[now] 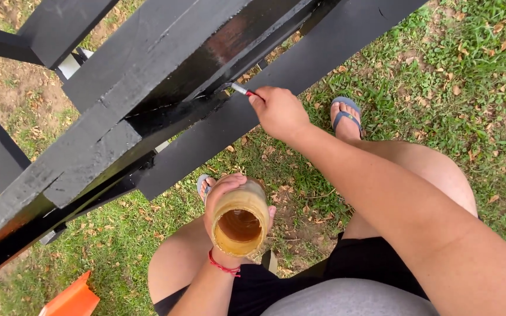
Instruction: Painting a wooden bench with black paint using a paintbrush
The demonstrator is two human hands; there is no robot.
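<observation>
- We take the black-painted wooden frame point(165, 99) as our landmark; it runs slantwise from the lower left of the view up to the upper right, its boards glossy in places (one strip shows a reddish-brown patch through the black).
- Our right hand point(277, 111) sits just below the frame's middle board, fingers curled tight around the red handle of a small paintbrush point(242, 90).
- The paintbrush points up and left from that hand, its metal collar and tip touching the frame where two boards meet; the bristles themselves are too dark against the paint for us to make out.
- Our left hand point(226, 199) is lower, beneath the frame and well apart from it, fingers wrapped around a yellowish jar point(240, 225) that is open at the top.
- The jar is held tilted toward us above the left knee, with brownish liquid showing inside.
- A red string bracelet point(224, 268) circles the left wrist, just under the jar.
- Below the frame lie grass point(475, 64) and scattered dry leaves; our feet in blue sandals point(346, 114) rest there, one just beside the right hand in the view.
- An orange object point(72, 298) lies on the ground under the frame's lower left end.
</observation>
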